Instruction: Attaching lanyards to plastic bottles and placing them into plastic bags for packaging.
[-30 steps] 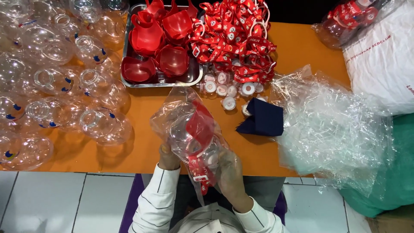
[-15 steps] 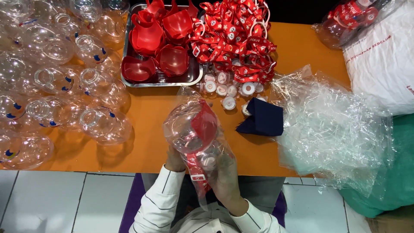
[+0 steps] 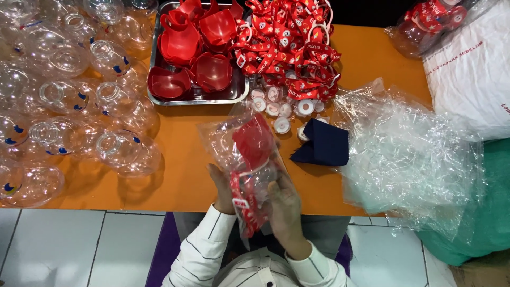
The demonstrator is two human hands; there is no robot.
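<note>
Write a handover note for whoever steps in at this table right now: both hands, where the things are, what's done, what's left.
Left hand and right hand together grip a clear plastic bag holding a clear round bottle with red cup-shaped insert and red strap, above the orange table edge.
Done: that set is bagged.
Left: unbagged clear round bottles at left, red inserts in the metal tray, red straps, small white caps, spare crumpled clear bags at right.

An orange table (image 3: 180, 175) fills the upper frame. Clear bottles (image 3: 64, 101) crowd its left side. At upper centre sits a metal tray (image 3: 199, 98), with red lanyards (image 3: 289, 48) heaped just right of it. Below those lie small white caps (image 3: 281, 109) and a dark blue cloth (image 3: 321, 144). Crumpled clear bags (image 3: 409, 154) cover the right.
</note>
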